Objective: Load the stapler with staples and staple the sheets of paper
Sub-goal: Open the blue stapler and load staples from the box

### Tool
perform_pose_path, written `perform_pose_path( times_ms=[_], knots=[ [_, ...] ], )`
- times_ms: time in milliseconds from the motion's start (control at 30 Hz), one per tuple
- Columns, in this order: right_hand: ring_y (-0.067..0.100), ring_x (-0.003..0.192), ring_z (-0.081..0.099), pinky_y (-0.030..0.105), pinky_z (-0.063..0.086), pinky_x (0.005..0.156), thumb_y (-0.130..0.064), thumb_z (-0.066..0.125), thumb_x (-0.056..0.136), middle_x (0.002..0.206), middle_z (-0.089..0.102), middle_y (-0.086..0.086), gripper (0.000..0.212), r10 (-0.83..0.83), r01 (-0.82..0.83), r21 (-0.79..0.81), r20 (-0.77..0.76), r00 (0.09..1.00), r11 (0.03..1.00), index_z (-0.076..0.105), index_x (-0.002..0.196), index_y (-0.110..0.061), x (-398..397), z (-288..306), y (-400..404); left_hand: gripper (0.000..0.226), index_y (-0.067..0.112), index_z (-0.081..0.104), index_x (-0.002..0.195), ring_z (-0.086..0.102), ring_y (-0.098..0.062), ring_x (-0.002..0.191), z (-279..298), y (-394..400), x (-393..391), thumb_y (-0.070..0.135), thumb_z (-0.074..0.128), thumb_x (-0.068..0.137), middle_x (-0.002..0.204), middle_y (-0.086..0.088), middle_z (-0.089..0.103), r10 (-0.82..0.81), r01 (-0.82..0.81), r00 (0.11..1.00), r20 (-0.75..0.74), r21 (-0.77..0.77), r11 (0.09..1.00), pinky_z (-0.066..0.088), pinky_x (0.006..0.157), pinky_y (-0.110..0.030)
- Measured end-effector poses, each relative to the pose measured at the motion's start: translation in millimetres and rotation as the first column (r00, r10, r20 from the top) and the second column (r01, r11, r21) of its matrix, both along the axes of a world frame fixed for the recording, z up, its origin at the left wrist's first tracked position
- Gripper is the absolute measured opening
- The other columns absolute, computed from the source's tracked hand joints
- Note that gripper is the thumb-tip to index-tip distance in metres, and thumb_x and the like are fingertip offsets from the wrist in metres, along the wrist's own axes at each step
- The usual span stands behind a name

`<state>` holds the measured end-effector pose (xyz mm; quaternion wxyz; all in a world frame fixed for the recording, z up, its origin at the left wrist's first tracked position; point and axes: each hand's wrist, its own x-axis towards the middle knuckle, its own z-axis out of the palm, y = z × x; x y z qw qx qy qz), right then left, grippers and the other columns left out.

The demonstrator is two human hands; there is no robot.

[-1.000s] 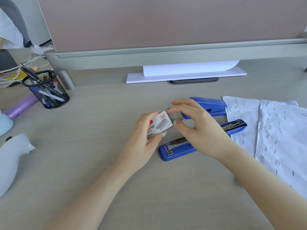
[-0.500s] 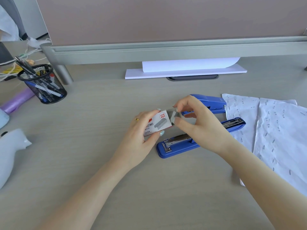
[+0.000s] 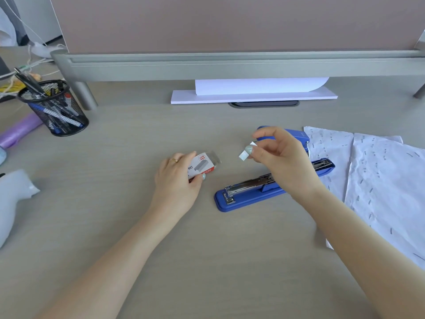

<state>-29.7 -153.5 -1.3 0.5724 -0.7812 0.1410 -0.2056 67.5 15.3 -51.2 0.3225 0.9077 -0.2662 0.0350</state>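
A blue stapler (image 3: 248, 195) lies swung wide open on the desk, its metal staple channel facing up and its top cover lying behind my right hand. My left hand (image 3: 177, 180) rests on the desk gripping a small white and red staple box (image 3: 202, 167) with its end flap open. My right hand (image 3: 280, 162) hovers above the stapler, thumb and fingers pinching a short silvery strip of staples (image 3: 245, 154). White sheets of paper (image 3: 381, 180), dotted with many staples, lie to the right of the stapler.
A black mesh pen cup (image 3: 54, 109) stands at the back left beside a purple roll (image 3: 19, 132). A white object (image 3: 11, 203) lies at the left edge. A white paper stack (image 3: 253, 94) sits under the grey partition rail (image 3: 230, 65).
My right hand has pulled a strip of staples out of the box and moved right, away from it. My left hand lowered the box to the desk.
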Motion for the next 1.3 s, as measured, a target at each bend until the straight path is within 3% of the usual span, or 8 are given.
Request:
perform_pose_path(
  times_ms=[167, 333, 400, 500, 567, 667, 833, 1300],
  knots=[
    [-0.001, 0.075, 0.068, 0.006, 0.045, 0.069, -0.018, 0.06, 0.085, 0.081, 0.073, -0.01, 0.01, -0.052, 0.044, -0.084, -0.091, 0.994, 0.995, 0.066, 0.085, -0.026, -4, 0, -2, 0.047, 0.025, 0.038, 0.135, 0.032, -0.022, 0.124, 0, -1, 0, 0.028, 0.048, 0.089, 0.136, 0.004, 0.044, 0.045, -0.048, 0.999, 0.022, 0.171, 0.984, 0.018, 0.101, -0.036],
    [-0.005, 0.068, 0.06, 0.006, 0.04, 0.062, -0.03, 0.066, 0.08, 0.075, 0.07, -0.017, 0.005, -0.077, 0.045, -0.196, -0.159, 0.984, 0.98, 0.066, 0.075, -0.028, -12, -4, 7, 0.044, 0.029, 0.049, 0.124, 0.035, -0.016, 0.117, 7, -1, -9, 0.036, 0.056, 0.081, 0.124, 0.008, 0.048, -0.016, 0.022, 0.992, 0.124, -0.051, 0.998, 0.018, 0.092, -0.027],
    [-0.001, 0.073, 0.061, 0.014, 0.044, 0.074, -0.035, 0.067, 0.078, 0.076, 0.07, -0.015, 0.009, -0.073, 0.035, -0.222, -0.166, 0.983, 0.974, 0.065, 0.071, -0.03, -17, -8, 10, 0.041, 0.029, 0.056, 0.111, 0.036, -0.01, 0.109, 14, -3, -17, 0.046, 0.053, 0.074, 0.111, 0.01, 0.05, -0.11, 0.13, 0.976, 0.188, -0.097, 0.987, 0.016, 0.087, -0.022],
    [0.015, 0.082, 0.058, 0.043, 0.042, 0.096, -0.042, 0.066, 0.076, 0.083, 0.068, -0.011, 0.009, -0.097, 0.042, -0.318, -0.159, 0.983, 0.947, 0.065, 0.072, -0.033, -20, -15, 13, 0.046, 0.029, 0.061, 0.099, 0.035, -0.009, 0.102, 15, -6, -29, 0.058, 0.052, 0.065, 0.102, 0.009, 0.053, -0.261, 0.267, 0.934, 0.245, 0.006, 0.964, 0.017, 0.081, -0.023],
    [0.018, 0.091, 0.057, 0.051, 0.038, 0.099, -0.044, 0.065, 0.076, 0.087, 0.065, -0.014, 0.009, -0.103, 0.056, -0.33, -0.128, 0.986, 0.942, 0.062, 0.069, -0.038, -21, -15, 14, 0.048, 0.029, 0.061, 0.095, 0.036, -0.01, 0.103, 12, -7, -32, 0.063, 0.051, 0.063, 0.1, 0.009, 0.054, -0.306, 0.3, 0.92, 0.246, 0.062, 0.952, 0.017, 0.082, -0.025],
    [0.013, 0.098, 0.056, 0.052, 0.035, 0.101, -0.049, 0.063, 0.072, 0.088, 0.062, -0.019, 0.009, -0.079, 0.044, -0.313, -0.1, 0.992, 0.949, 0.062, 0.067, -0.042, -22, -13, 12, 0.042, 0.03, 0.063, 0.088, 0.042, -0.016, 0.112, 9, -5, -30, 0.062, 0.051, 0.064, 0.096, 0.01, 0.055, -0.305, 0.297, 0.924, 0.23, 0.069, 0.952, 0.014, 0.083, -0.022],
    [-0.011, 0.086, 0.051, 0.05, 0.018, 0.11, -0.043, 0.065, 0.076, 0.082, 0.059, -0.024, 0.015, -0.054, -0.018, -0.431, -0.155, 0.986, 0.902, 0.057, 0.064, -0.046, -23, -22, 11, 0.037, 0.024, 0.065, 0.081, 0.049, -0.025, 0.112, 5, -5, -28, 0.056, 0.05, 0.069, 0.092, 0.009, 0.059, -0.328, 0.322, 0.921, 0.21, 0.063, 0.945, 0.014, 0.082, -0.022],
    [-0.011, 0.082, 0.052, 0.043, 0.001, 0.113, -0.038, 0.063, 0.08, 0.077, 0.061, -0.024, 0.02, -0.02, -0.064, -0.435, -0.186, 0.982, 0.898, 0.054, 0.065, -0.047, -24, -20, 9, 0.036, 0.027, 0.066, 0.087, 0.045, -0.016, 0.106, 3, -7, -27, 0.054, 0.049, 0.07, 0.093, 0.007, 0.062, -0.335, 0.338, 0.91, 0.246, 0.03, 0.941, 0.013, 0.086, -0.021]
  ],
)
